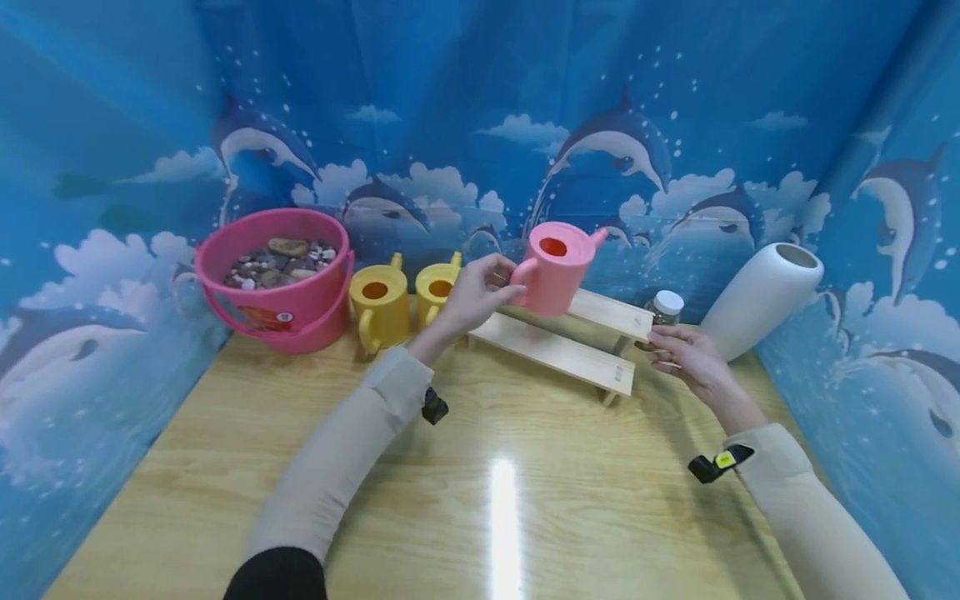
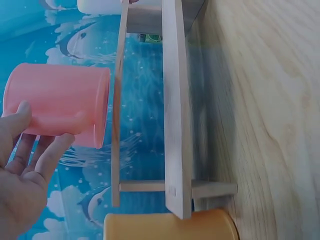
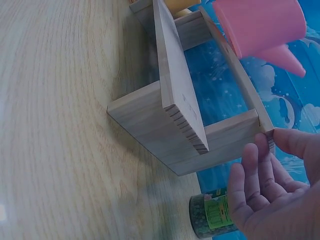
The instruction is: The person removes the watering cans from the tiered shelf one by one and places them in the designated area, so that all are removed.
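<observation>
A pink watering can (image 1: 557,271) is held up by its handle in my left hand (image 1: 480,293), over the upper step of a two-step wooden stand (image 1: 555,346). In the left wrist view, thumb and fingers pinch the handle of the pink watering can (image 2: 60,95), whose base faces the upper board. My right hand (image 1: 692,357) is at the right end of that board. The right wrist view shows the thumb and a fingertip of my right hand (image 3: 280,175) pinching the board's end, with the other fingers loosely bent below.
Two yellow watering cans (image 1: 381,312) stand left of the stand, beside a pink bucket (image 1: 300,312) of stones. A white-lidded jar (image 1: 666,307) is behind my right hand. A white vase (image 1: 761,300) leans at the far right. Dolphin-print curtains (image 1: 450,100) enclose the wooden table (image 1: 600,500).
</observation>
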`<state>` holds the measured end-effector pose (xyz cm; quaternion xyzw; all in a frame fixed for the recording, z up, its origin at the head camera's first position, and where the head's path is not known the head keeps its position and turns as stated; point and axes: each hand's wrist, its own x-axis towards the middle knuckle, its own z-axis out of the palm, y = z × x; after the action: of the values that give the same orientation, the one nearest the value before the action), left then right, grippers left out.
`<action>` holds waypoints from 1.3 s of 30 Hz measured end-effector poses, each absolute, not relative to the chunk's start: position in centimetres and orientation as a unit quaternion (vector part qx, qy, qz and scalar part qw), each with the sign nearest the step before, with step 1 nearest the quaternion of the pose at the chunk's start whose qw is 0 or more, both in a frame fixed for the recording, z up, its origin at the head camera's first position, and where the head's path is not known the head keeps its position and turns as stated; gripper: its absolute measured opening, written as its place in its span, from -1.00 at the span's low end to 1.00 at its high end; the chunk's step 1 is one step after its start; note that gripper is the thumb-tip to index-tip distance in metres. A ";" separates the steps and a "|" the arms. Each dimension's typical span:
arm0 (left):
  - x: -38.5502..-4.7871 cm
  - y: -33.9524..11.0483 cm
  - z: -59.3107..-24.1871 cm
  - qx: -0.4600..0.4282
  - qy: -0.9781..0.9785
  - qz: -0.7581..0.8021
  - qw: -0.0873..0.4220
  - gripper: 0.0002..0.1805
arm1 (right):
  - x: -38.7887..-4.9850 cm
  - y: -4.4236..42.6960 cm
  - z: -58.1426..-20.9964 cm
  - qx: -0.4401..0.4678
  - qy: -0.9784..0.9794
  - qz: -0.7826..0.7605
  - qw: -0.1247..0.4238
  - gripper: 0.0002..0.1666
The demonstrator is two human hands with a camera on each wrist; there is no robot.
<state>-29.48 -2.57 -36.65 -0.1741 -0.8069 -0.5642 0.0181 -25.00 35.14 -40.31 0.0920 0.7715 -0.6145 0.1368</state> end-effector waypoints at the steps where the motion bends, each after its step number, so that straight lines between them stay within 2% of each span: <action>1: -29.1 -2.9 -36.6 -0.175 -0.808 -0.563 0.023 -0.67 | -25.0 35.1 -40.4 0.091 0.773 -0.613 0.136 -0.17; 12: -24.6 -8.0 -36.9 -0.153 -0.796 -0.582 0.070 -0.67 | -24.8 35.0 -40.2 0.092 0.768 -0.619 0.133 -0.23; 22: -20.2 -14.0 -38.3 -0.094 -0.817 -0.556 0.121 -0.63 | -25.0 35.0 -40.4 0.096 0.777 -0.607 0.134 -0.18; 31: -15.8 -17.0 -39.0 -0.022 -0.840 -0.529 0.120 -0.65 | -24.8 34.9 -40.3 0.097 0.780 -0.606 0.128 -0.14; 39: -12.6 -19.1 -40.8 0.015 -0.850 -0.517 0.099 -0.66 | -24.8 34.9 -40.3 0.093 0.783 -0.602 0.129 -0.12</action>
<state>-12.61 -19.09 -40.85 0.0154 -0.8503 -0.5166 0.0989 -24.81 34.87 -40.28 0.0932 0.7827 -0.6018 0.1287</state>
